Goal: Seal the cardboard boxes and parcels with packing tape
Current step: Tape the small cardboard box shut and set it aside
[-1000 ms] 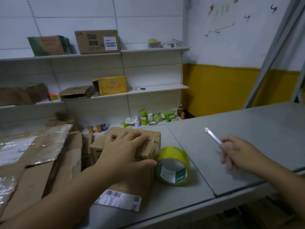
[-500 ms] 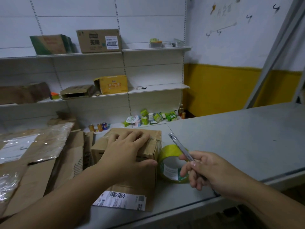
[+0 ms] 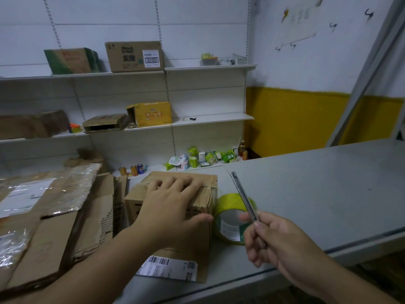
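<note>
Head view, starting far left: a plastic-wrapped parcel (image 3: pixel 43 194) lies on a stack of flattened cardboard (image 3: pixel 92 218) that crowds right up to the left side of the cardboard box (image 3: pixel 134 207). There's little slack on that side. The box sits on the grey table (image 3: pixel 317 183) near its front edge, brown and creased, with wrinkled tape bunched along its top right edge. The left hand (image 3: pixel 171 207) lies flat across the lid, fingers straight and spread, thumb reaching down the near right corner. Below it, on a cardboard flap in front of the box, is a white shipping label (image 3: pixel 168 268) with a barcode and a QR code; the print is too small to read.

Just beside the box's right face stands the tape roll (image 3: pixel 232 218), on edge, yellow-tinted, with green print on its white core that can't be made out. In front of it the right hand (image 3: pixel 278 240) pinches a slim metal cutter (image 3: pixel 243 196) between thumb and fingers, the tip angled up and away. To the right, a broad grey tabletop runs to the far edge.
</note>
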A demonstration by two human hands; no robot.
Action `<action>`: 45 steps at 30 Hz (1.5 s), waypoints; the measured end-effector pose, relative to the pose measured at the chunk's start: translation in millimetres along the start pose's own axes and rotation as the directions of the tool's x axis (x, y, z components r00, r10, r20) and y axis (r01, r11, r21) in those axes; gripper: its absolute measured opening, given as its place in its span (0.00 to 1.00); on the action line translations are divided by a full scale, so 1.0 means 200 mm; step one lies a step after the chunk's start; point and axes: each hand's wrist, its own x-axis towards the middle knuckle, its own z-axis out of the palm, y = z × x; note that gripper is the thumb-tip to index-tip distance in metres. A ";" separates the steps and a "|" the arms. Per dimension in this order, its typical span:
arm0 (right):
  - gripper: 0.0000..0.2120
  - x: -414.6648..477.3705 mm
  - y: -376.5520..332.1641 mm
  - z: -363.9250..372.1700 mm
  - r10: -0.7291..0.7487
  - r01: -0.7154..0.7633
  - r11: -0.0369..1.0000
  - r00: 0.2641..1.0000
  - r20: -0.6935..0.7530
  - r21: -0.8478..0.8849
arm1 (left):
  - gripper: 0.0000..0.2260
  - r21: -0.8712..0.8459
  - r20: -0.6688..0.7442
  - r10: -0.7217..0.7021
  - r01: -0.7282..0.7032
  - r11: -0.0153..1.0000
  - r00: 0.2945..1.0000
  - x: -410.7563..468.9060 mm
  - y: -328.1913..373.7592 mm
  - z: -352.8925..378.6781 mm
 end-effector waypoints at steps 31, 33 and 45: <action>0.12 -0.05 0.00 -0.05 -0.087 0.057 0.990 0.967 -0.241 -0.129 | 0.22 -0.298 -0.281 -0.003 -0.084 0.951 0.960 -0.10 0.17 -0.11; 0.10 -0.02 -0.07 -0.11 -0.176 0.118 0.960 0.960 -0.216 -0.255 | 0.08 -0.780 -0.301 -0.242 -0.092 0.619 0.922 -0.17 0.33 -0.10; 0.10 0.24 -0.38 -0.29 -0.169 0.081 0.792 0.982 -0.089 -0.606 | 0.20 -0.562 0.674 -0.271 0.238 -0.792 0.688 0.15 0.67 0.08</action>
